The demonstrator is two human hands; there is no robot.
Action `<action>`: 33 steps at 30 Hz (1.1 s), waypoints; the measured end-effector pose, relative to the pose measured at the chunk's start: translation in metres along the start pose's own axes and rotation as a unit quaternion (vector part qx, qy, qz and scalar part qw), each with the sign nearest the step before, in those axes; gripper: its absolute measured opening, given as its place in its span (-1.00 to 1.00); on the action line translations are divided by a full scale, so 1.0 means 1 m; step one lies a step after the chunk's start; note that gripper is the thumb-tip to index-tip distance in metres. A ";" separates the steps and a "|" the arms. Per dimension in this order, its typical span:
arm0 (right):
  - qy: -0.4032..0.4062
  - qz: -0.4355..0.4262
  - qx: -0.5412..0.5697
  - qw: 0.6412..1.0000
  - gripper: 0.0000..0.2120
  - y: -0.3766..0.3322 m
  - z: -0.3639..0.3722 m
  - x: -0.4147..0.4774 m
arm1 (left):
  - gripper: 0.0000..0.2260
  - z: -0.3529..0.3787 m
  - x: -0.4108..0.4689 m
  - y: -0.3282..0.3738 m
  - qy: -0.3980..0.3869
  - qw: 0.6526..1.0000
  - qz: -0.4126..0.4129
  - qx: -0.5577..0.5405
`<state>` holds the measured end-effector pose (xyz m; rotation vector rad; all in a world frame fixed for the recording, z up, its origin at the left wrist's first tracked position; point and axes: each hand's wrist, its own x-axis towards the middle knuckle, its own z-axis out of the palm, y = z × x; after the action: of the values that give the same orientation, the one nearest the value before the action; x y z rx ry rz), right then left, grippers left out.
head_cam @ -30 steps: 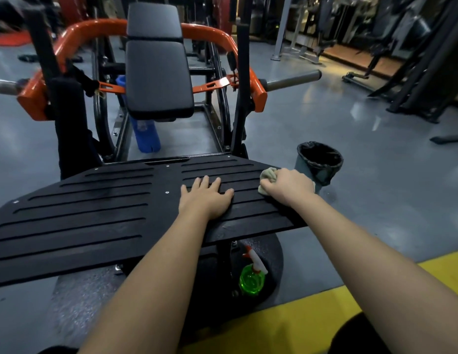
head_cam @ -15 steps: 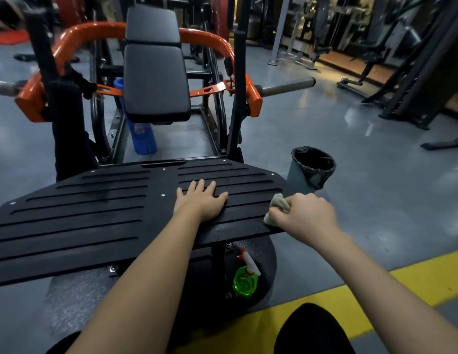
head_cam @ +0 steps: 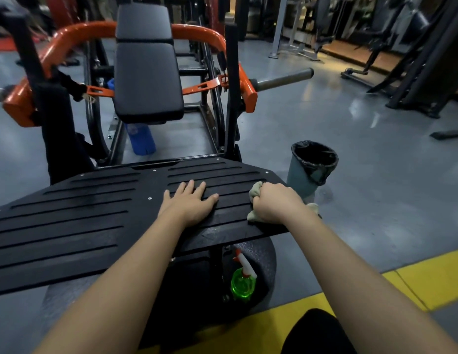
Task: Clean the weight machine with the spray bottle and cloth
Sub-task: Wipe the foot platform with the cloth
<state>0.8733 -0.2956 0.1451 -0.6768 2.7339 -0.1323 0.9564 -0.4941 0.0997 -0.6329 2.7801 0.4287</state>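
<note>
The weight machine has a black ribbed footplate [head_cam: 95, 221] in front of me, a black padded seat [head_cam: 147, 80] behind it and an orange frame [head_cam: 69, 39]. My left hand [head_cam: 189, 203] lies flat on the footplate with fingers spread. My right hand [head_cam: 276, 203] grips a bunched pale green cloth [head_cam: 256, 191] pressed on the plate's right end. A green spray bottle [head_cam: 243, 283] with a white and red trigger stands on the floor mat under the plate's front edge.
A grey bin with a black liner [head_cam: 312, 164] stands just right of the footplate. A blue bottle [head_cam: 142, 140] sits on the floor under the seat. A steel weight peg [head_cam: 284, 79] sticks out to the right. A yellow floor stripe [head_cam: 427, 279] runs near my feet. Other gym machines [head_cam: 414, 54] fill the far right.
My right hand with the cloth slid down toward the plate's near right edge, then back up onto the plate. My left hand stayed flat in place.
</note>
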 end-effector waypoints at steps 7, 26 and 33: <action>0.031 0.010 0.052 0.998 -0.85 -0.002 -0.004 0.045 | -0.34 -0.002 0.000 0.001 0.003 1.000 -0.001 0.007; 0.202 -0.023 0.082 0.976 -0.72 -0.021 0.008 0.155 | -0.36 -0.001 0.001 0.003 0.009 1.000 -0.004 0.005; 0.204 -0.044 0.034 0.977 -0.71 -0.035 0.009 0.190 | -0.34 0.001 0.001 0.002 0.017 1.000 -0.002 0.008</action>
<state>0.7330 -0.4159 0.0878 -0.8299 3.0669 -0.4276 0.9544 -0.4923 0.0988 -0.6473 2.8110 0.3996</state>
